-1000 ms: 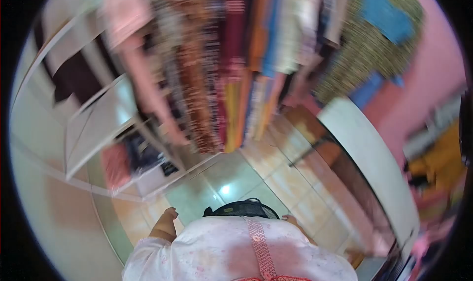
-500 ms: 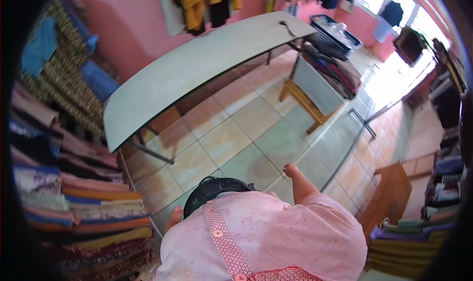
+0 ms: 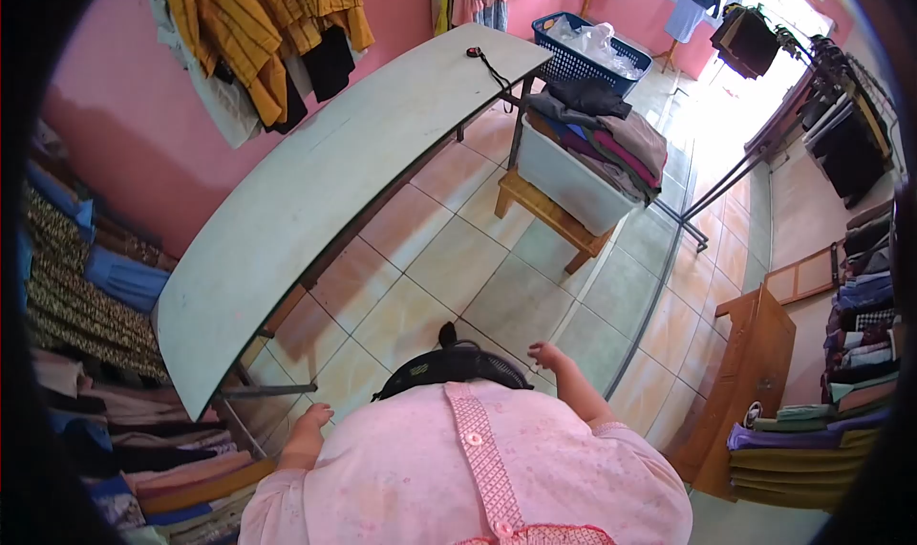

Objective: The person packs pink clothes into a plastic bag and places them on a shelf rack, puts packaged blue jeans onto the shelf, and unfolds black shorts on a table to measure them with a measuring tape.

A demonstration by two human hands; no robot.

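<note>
My left hand (image 3: 315,419) hangs at my side with loosely bent fingers that look apart and hold nothing. It is nearest to the near leg of the long pale table (image 3: 325,153). On the other side, my right hand (image 3: 549,356) is held out over the tiled floor, fingers slightly curled, with nothing seen in it. A black mesh item (image 3: 454,365) shows in front of my chest, between the two hands; its kind I cannot make out. A measuring tape-like black strap (image 3: 492,72) with a small round end lies on the table's far end.
A white tub (image 3: 564,177) heaped with folded clothes stands on a wooden bench (image 3: 540,211). Behind it is a blue basket (image 3: 587,63) with clear plastic bags. Stacked fabrics (image 3: 162,469) line the left, a wooden cabinet (image 3: 750,383) the right. Yellow garments (image 3: 267,29) hang above the table.
My view has shifted forward and turned right, bringing the table, tub and basket closer. My left hand shows more fully now. Both hands remain without anything seen in them.
</note>
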